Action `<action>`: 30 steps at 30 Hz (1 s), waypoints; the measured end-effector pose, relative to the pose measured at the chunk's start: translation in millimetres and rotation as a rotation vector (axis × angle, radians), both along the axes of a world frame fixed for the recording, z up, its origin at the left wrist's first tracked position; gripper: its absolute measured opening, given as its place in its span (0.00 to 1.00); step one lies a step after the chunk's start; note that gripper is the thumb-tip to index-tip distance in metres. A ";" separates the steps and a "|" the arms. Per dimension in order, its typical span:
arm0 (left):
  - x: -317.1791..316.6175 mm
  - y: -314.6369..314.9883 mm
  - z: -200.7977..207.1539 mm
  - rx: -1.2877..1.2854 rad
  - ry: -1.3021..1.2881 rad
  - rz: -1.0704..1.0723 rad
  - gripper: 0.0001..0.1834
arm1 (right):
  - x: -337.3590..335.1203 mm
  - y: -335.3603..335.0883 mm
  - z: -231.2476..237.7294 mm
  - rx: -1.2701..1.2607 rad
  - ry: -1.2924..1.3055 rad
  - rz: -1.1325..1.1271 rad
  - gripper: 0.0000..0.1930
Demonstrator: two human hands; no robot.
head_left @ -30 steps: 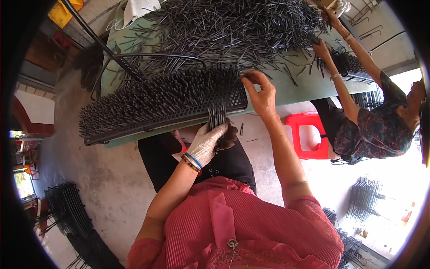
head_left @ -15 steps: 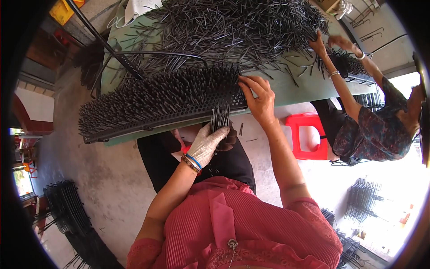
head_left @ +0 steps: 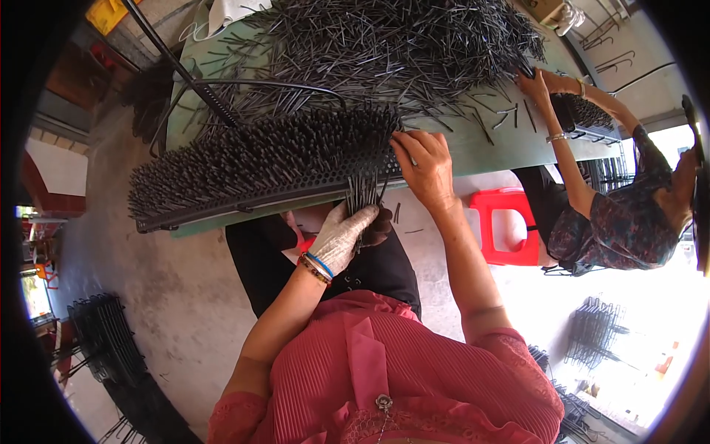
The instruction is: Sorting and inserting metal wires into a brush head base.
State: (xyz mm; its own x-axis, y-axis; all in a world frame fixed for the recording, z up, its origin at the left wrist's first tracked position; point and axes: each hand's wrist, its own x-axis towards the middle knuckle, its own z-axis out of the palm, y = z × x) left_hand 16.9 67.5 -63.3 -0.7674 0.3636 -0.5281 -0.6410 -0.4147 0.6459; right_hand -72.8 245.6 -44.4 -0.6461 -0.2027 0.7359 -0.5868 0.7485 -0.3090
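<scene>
My left hand [head_left: 345,235], in a pale glove, is closed round a bundle of thin black rods [head_left: 362,194] that stand up out of the fist. Just beyond it lies a long black perforated rack [head_left: 277,196], its holes packed with upright black rods [head_left: 251,152]. Some bare holes show near its right end. At that end my bare right hand [head_left: 429,164] is closed, thumb and forefinger together beside the last rods. What is between those fingertips, if anything, is hidden.
A large heap of loose black rods [head_left: 399,44] covers the back of the green table [head_left: 510,152]. A bent black metal bar [head_left: 174,63] rises behind the rack. To the right, a co-worker [head_left: 621,222] handles rods by another rack [head_left: 592,115], near a red stool [head_left: 484,222].
My right hand has shifted slightly, its fingers curling more at the rack's end. One rod now leans apart from the left hand's bundle. The co-worker's hands have come closer together by the heap.
</scene>
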 end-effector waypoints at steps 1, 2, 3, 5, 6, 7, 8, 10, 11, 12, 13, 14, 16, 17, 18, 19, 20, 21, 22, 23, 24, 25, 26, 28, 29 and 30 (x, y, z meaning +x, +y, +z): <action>0.2 0.4 0.7 -0.005 0.001 0.010 0.12 | 0.5 -1.3 2.4 0.020 -0.044 0.003 0.09; 0.5 0.5 1.1 -0.010 0.002 0.020 0.12 | 0.9 -2.7 5.2 0.041 -0.087 0.006 0.09; 0.7 0.3 0.5 -0.009 0.002 0.021 0.12 | 1.0 -4.2 8.7 0.042 -0.087 0.007 0.09; 1.3 -0.4 -1.3 -0.003 0.008 0.029 0.11 | 0.9 -7.4 17.1 0.026 -0.061 -0.013 0.07; 1.3 -0.8 0.0 -0.003 0.008 0.030 0.11 | 4.1 -8.3 21.1 0.027 -0.062 -0.012 0.07; 1.2 -1.3 3.2 0.011 0.003 0.040 0.11 | 10.8 -9.2 25.0 -0.124 -0.278 -0.033 0.08; 1.2 -2.0 5.8 0.024 -0.001 0.050 0.11 | 17.1 -9.8 26.5 -0.275 -0.495 -0.054 0.10; 2.7 -3.3 9.2 0.038 0.022 0.069 0.12 | 27.6 -6.8 25.3 -0.299 -0.676 -0.016 0.11; 3.3 -4.0 10.1 0.051 0.045 0.087 0.12 | 31.1 -6.0 23.8 -0.323 -0.857 0.022 0.13; 3.5 -5.1 10.7 0.052 0.044 0.086 0.12 | 33.2 -7.5 21.3 -0.375 -0.936 0.086 0.16; 3.7 -6.6 11.1 0.054 0.069 0.030 0.13 | 33.7 -8.2 19.8 -0.375 -0.936 0.086 0.16; 4.0 -7.8 11.6 0.056 0.094 -0.026 0.13 | 34.0 -8.8 18.6 -0.443 -0.993 0.128 0.16; 4.5 -8.8 12.2 0.038 0.104 -0.045 0.13 | 32.8 -8.2 11.6 -0.511 -1.049 0.174 0.16; 4.9 -9.4 12.4 0.020 0.114 -0.065 0.14 | 30.8 -6.2 5.5 -0.556 -1.073 0.233 0.16; 5.2 -10.2 12.1 0.018 0.115 -0.061 0.14 | 28.6 -6.2 4.2 -0.601 -1.095 0.295 0.16; 5.6 -10.9 11.4 0.010 0.132 -0.058 0.13 | 27.3 -5.8 4.7 -0.601 -1.096 0.300 0.16; 5.7 -11.4 11.1 0.002 0.150 -0.054 0.13 | 26.1 -5.6 6.5 -0.688 -1.186 0.309 0.14; 5.9 -11.2 12.4 0.000 0.150 -0.052 0.13 | 25.4 -5.7 7.8 -0.777 -1.277 0.316 0.13; 5.9 -10.0 15.0 0.032 0.129 -0.023 0.13 | 24.7 -5.4 7.7 -0.777 -1.278 0.319 0.13; 5.9 -8.8 16.6 0.063 0.107 0.007 0.12 | 23.9 -5.2 7.5 -0.839 -1.275 0.305 0.12; 6.1 -7.6 17.3 0.063 0.107 0.009 0.12 | 23.1 -5.5 8.0 -0.901 -1.271 0.291 0.11; 6.3 -6.3 17.9 0.069 0.072 0.070 0.12 | 22.1 -6.9 9.5 -0.900 -1.272 0.292 0.11; 6.5 -5.9 18.2 0.075 0.036 0.131 0.12 | 20.9 -9.0 12.2 -0.979 -1.155 0.309 0.10; 7.3 -8.6 6.7 0.071 0.026 0.128 0.15 | 16.1 -17.0 19.1 -1.038 -0.913 0.281 0.10; 7.9 -9.4 2.7 0.073 0.021 0.118 0.15 | 12.4 -22.1 22.9 -1.038 -0.915 0.284 0.10; 8.1 -9.3 1.0 0.076 0.016 0.105 0.14 | 8.5 -26.4 26.6 -0.988 -0.794 0.270 0.11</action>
